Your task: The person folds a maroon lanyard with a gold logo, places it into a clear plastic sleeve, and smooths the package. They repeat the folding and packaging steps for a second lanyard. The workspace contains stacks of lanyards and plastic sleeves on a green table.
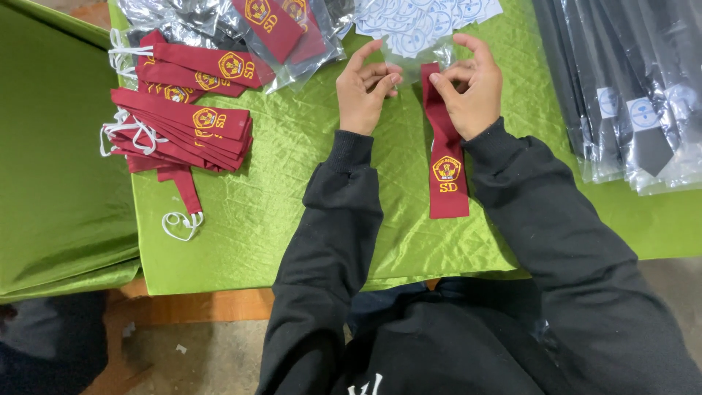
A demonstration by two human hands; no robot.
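Note:
A dark red necktie [446,168] with a yellow embroidered crest lies lengthwise on the green satin tablecloth [292,212]. My right hand [468,84] rests on the tie's narrow far end, fingertips pinching it. My left hand [365,84] hovers just left of that end, fingers curled, holding nothing that I can see. Both arms wear black sleeves.
A stack of red ties [183,132] with white elastic loops lies at the left. Bagged red ties [278,29] and a clear bag of round white badges [420,25] sit at the far edge. Bagged black ties [621,88] fill the right side.

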